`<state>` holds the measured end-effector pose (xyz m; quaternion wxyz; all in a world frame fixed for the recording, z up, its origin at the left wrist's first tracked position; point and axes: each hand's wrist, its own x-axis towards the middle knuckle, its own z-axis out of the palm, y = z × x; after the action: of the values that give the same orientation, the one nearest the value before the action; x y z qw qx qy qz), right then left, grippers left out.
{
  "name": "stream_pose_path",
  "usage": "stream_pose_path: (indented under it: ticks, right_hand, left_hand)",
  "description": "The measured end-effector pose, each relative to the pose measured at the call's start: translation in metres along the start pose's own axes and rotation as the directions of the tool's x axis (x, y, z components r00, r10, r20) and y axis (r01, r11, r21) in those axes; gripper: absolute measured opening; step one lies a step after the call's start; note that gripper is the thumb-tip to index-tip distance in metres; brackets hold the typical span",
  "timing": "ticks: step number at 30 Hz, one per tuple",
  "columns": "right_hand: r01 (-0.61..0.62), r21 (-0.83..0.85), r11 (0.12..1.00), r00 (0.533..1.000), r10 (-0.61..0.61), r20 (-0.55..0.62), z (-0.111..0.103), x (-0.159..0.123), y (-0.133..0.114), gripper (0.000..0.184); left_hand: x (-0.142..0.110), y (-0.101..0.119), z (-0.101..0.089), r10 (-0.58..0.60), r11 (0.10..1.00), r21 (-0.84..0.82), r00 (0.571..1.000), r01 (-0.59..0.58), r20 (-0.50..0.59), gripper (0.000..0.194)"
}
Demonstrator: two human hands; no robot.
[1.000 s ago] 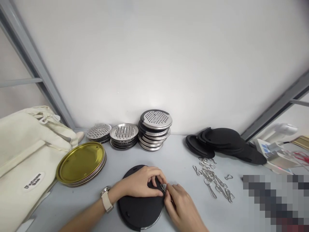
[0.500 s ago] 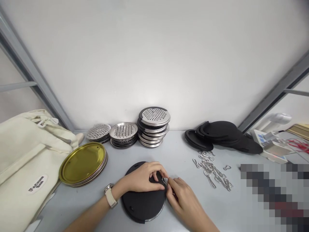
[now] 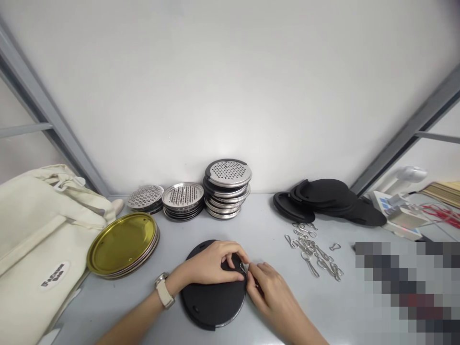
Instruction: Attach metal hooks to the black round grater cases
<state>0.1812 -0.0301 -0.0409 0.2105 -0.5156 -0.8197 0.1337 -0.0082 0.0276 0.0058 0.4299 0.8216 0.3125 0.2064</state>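
A round black disc point(image 3: 215, 304) with a silvery rim lies flat on the table in front of me. My left hand point(image 3: 217, 263) rests across its top, fingers curled, with thumb and forefinger closing around a small wire clip point(image 3: 243, 267) at the disc's right edge. At that same edge, my right hand point(image 3: 268, 287) is closed in a pinch against the clip. Its fingertips partly hide where clip and disc meet. Two small slots show on the disc's left part.
Perforated metal grater discs stand in stacks point(image 3: 183, 196), point(image 3: 228, 175) by the wall. Gold round plates point(image 3: 122, 242) lie at left beside a cream bag point(image 3: 32, 249). On the right are black discs point(image 3: 323, 196), loose wire clips point(image 3: 312, 251) and a white device point(image 3: 406, 220).
The view has shifted very slightly. Both hands keep nearly the same hold at the disc's right edge.
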Motion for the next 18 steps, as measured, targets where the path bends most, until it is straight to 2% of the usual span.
stream_pose_path:
  ticks: [18]
  right_hand:
    - [0.070, 0.001, 0.998, 0.997, -0.069, -0.032, -0.0012, -0.0006, 0.0000, 0.021]
  left_hand:
    - [0.0004, -0.0041, 0.0013, 0.026, 0.999, -0.022, 1.000, -0.026, -0.002, 0.027]
